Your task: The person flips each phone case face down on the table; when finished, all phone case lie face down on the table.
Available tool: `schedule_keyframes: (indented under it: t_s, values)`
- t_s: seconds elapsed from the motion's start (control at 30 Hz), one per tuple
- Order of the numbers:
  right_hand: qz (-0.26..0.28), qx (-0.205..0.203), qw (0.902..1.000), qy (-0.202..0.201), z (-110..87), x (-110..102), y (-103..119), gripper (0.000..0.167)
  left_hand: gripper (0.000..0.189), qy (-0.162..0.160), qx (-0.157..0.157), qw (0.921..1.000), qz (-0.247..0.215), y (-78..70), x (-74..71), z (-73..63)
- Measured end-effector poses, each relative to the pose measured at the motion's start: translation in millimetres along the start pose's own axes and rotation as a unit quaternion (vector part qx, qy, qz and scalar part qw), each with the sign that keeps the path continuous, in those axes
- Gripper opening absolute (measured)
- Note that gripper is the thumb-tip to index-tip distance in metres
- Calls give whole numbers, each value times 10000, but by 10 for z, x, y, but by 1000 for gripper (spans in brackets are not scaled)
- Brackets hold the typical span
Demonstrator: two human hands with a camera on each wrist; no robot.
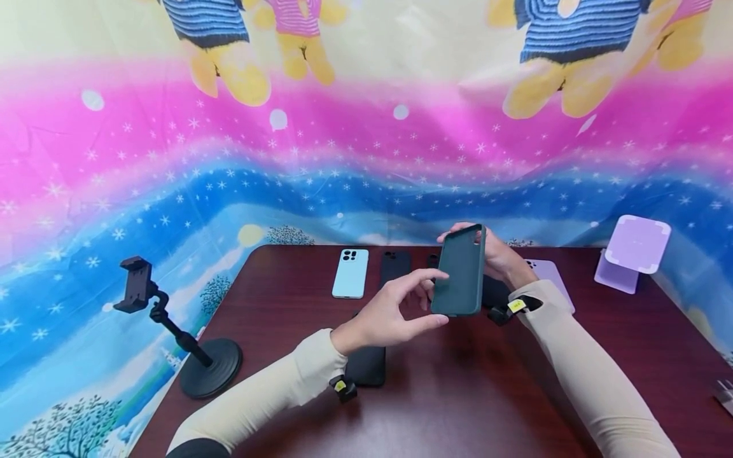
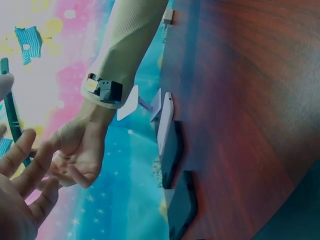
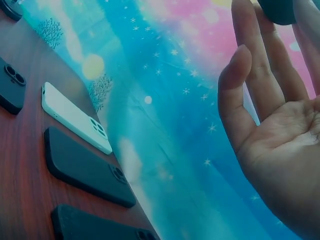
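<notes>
A dark green phone case (image 1: 465, 273) is raised above the table, its hollow inner side toward the head camera. My right hand (image 1: 502, 259) grips it from behind, and the case hides part of the fingers. In the right wrist view a dark corner of the case (image 3: 280, 11) shows between the fingers of that hand (image 3: 280, 115). My left hand (image 1: 395, 308) is at the near left side of the case; its index fingertip touches the inner face and its thumb reaches the bottom edge. Its fingers (image 2: 31, 172) look spread and slightly bent in the left wrist view.
Along the table's back lie a light-blue phone or case (image 1: 350, 275), dark ones (image 1: 395, 267) and a lilac one (image 1: 552, 280). A black one (image 1: 371, 369) lies under my left forearm. A black phone holder (image 1: 210, 369) stands left, a lilac stand (image 1: 638, 245) right.
</notes>
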State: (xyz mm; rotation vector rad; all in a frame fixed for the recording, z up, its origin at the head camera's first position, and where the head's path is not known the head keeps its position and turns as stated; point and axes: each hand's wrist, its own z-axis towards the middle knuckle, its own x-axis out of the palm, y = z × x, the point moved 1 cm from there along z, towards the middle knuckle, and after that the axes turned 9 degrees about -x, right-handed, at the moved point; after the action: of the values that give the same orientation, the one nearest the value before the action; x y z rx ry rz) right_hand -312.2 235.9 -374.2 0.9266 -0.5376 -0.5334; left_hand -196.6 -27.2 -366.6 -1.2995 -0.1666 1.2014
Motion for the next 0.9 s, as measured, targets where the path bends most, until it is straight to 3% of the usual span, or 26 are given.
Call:
schedule_keyframes:
  t_s: [0.17,0.27,0.4,0.5,0.77,0.9]
  values:
    - [107,-265,9996,-11,16,-4,48,30,89,-305,79,9992,245,-23,-28,32]
    - [132,-347,9992,131,17,-9,80,31,103,-450,284,9980,348,-17,-40,39]
    - [-90,-375,9990,211,5,-19,111,33,110,-618,665,9951,398,-19,-43,34]
    - [-278,-403,9987,160,-1,-22,119,35,111,-755,772,9929,498,-28,-44,20]
    - [-958,-81,9952,-201,30,27,135,30,112,-891,506,9928,624,-28,-42,-19]
    - [-1101,27,9934,-305,13,26,156,31,111,-824,188,9954,446,-17,-32,-25]
